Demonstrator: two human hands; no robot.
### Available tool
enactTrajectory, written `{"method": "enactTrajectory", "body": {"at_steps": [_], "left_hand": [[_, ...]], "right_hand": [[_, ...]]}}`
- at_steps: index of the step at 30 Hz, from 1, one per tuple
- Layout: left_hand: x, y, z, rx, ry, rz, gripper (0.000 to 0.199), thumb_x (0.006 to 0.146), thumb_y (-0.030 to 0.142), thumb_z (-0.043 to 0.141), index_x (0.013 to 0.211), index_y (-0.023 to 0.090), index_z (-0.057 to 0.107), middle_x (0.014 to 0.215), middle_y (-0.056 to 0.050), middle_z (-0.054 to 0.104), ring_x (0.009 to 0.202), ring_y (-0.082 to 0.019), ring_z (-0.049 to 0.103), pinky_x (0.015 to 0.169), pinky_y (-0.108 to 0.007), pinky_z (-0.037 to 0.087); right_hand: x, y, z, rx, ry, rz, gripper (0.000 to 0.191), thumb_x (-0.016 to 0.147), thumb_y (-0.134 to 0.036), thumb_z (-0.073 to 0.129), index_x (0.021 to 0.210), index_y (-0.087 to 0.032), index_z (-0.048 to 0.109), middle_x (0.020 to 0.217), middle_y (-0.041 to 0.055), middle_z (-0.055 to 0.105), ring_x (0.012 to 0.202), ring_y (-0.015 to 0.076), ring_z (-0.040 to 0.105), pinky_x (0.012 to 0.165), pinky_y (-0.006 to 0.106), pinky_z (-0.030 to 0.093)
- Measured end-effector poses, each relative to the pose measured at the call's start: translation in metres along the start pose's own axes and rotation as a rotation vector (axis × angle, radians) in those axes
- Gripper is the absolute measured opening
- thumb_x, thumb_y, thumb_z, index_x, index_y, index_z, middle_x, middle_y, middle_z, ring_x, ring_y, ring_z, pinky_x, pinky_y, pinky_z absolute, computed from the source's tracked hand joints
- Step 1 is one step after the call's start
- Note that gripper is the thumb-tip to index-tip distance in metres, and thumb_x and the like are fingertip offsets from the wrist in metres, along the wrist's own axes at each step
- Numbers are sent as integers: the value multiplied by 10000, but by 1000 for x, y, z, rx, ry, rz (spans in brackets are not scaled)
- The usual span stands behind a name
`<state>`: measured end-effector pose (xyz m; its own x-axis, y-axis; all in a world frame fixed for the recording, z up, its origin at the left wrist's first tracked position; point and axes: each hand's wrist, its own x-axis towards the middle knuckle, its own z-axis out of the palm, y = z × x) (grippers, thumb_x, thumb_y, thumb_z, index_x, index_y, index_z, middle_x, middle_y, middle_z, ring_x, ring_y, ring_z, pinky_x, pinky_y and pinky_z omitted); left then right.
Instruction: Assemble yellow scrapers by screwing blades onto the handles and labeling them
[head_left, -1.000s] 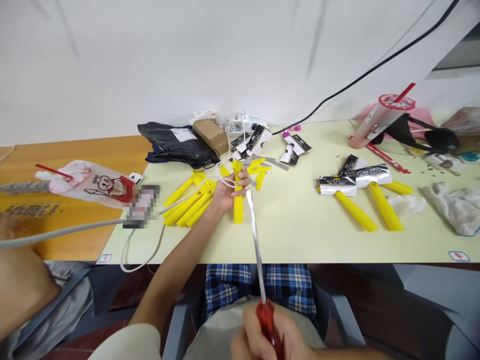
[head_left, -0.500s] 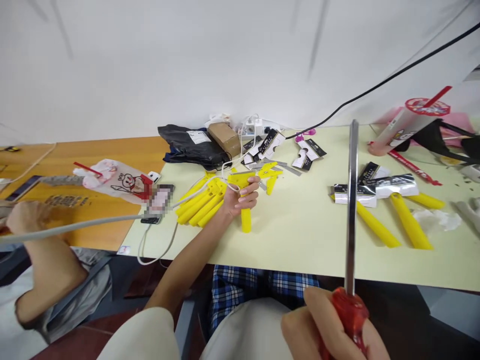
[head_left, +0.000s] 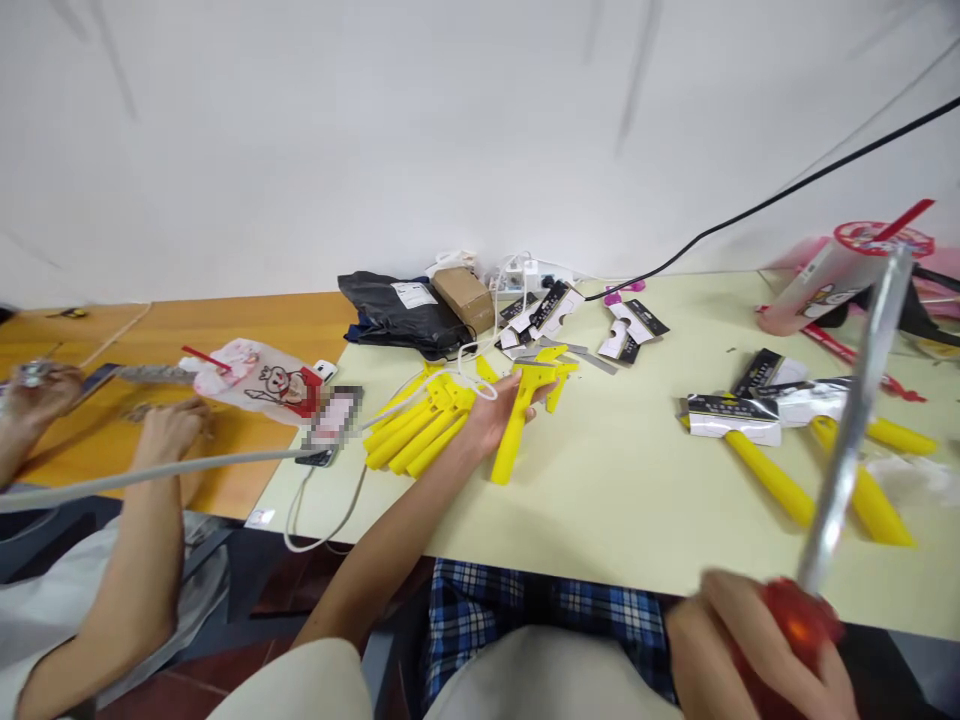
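My left hand (head_left: 491, 410) is closed around a yellow plastic T-shaped scraper (head_left: 510, 440), its handle pointing down toward the table's front edge. Several more yellow scraper handles (head_left: 409, 435) lie in a bundle just left of it, and loose yellow head pieces (head_left: 553, 362) and flat grey blades (head_left: 596, 360) lie behind. My right hand (head_left: 750, 645) grips a screwdriver (head_left: 851, 440) by its red handle, near the camera at lower right. The metal shaft points up and leans right; both are blurred. A white cable passes over my left hand's area.
Carded yellow scrapers (head_left: 769, 480) lie on the right. Black-and-white cards (head_left: 634, 330), a brown box (head_left: 463, 298) and a black bag (head_left: 405, 315) are at the back. Drink cups (head_left: 817, 280) and a phone (head_left: 330, 425) stand or lie around. Another person's arm (head_left: 142, 570) is at left.
The screwdriver has swung right and tilted from upright, blurring. The scraper in my left hand has turned, its handle now slanting. The view has shifted a little, and the other person's arms have moved.
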<state>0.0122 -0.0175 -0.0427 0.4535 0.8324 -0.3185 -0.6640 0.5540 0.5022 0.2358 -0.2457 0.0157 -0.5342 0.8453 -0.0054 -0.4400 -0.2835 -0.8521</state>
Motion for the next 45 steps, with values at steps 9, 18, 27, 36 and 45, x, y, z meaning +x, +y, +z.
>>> {"method": "enactTrajectory", "body": {"at_steps": [9, 18, 27, 36, 45], "left_hand": [[8, -10, -1, 127, 30, 210, 196, 1040, 249, 754, 1223, 183, 731, 1433, -151, 783, 1319, -318, 785, 708, -222, 691], [9, -15, -2, 168, 43, 238, 189, 1001, 300, 818, 1108, 190, 709, 1371, -133, 804, 1325, -320, 782, 771, -231, 700], [12, -27, -5, 182, 31, 196, 206, 998, 317, 839, 1074, 188, 697, 1304, -127, 810, 1215, -283, 827, 767, -228, 693], [12, -37, -5, 171, -7, 205, 228, 960, 282, 883, 1104, 157, 758, 1267, -128, 828, 1206, -255, 805, 1077, -382, 666], [11, -40, 1, 181, -22, 260, 278, 914, 301, 934, 1076, 172, 748, 1259, -105, 831, 1154, -214, 806, 1078, -350, 641]], "right_hand": [[177, -29, -170, -1123, 578, -193, 480, 873, -436, 848, 843, -291, 391, 1167, 126, 852, 1026, 324, 763, 891, 455, 564], [204, -6, -199, -1245, 525, -163, 373, 936, -377, 751, 850, -292, 398, 1030, 80, 841, 919, 286, 755, 862, 416, 541], [200, 3, -198, -1346, 578, -246, 220, 1027, -390, 606, 893, -286, 467, 1025, 131, 790, 946, 330, 709, 930, 481, 544], [192, 5, -145, -312, 668, -291, 738, 590, -583, 1068, 796, -278, 428, 831, -22, 702, 785, 190, 730, 788, 347, 642], [189, 13, -134, -11, 550, -162, 700, 497, -300, 1116, 736, -263, 459, 828, -22, 748, 929, 210, 804, 1011, 367, 674]]}}
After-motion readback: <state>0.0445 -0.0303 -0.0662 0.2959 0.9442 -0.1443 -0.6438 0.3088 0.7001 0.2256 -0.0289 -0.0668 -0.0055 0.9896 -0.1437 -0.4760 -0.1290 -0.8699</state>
